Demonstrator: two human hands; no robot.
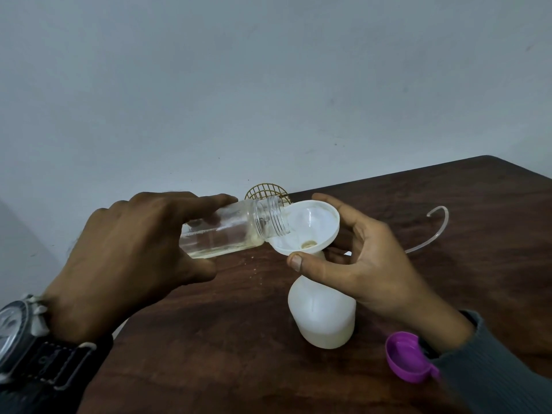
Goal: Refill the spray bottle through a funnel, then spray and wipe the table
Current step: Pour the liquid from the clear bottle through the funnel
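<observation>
Item: refilling step, in progress. Left hand [128, 252], watch [15, 327] on the wrist: fingers and thumb wrapped round a clear screw-neck jar [236, 227], tipped almost level with its open mouth over the left rim of the funnel, so the pale yellowish liquid lying along its lower side can run out slowly. Right hand [367, 264], grey sleeve [493, 369]: thumb at the near rim and fingers curled round the far side of the white funnel [328, 222], apparently to steady it against the touch of the jar. A small pool shows at the funnel's throat. White spray bottle [322, 315]: upright on the dark wooden surface [239, 354], centre-right, directly beneath the funnel, whose spout seems to sit in the bottle neck; the joint is hidden by the right hand. Purple cap [406, 358]: open side up, near right, partly under the sleeve, set clear of the pour. Clear curved tube [439, 228]: far right on the surface, probably the sprayer's dip tube laid aside. Gold wire mesh piece [264, 189]: behind the jar, against the wall; purpose cannot be told. Fill level inside the bottle: not visible. Spraying and wiping: not yet begun.
</observation>
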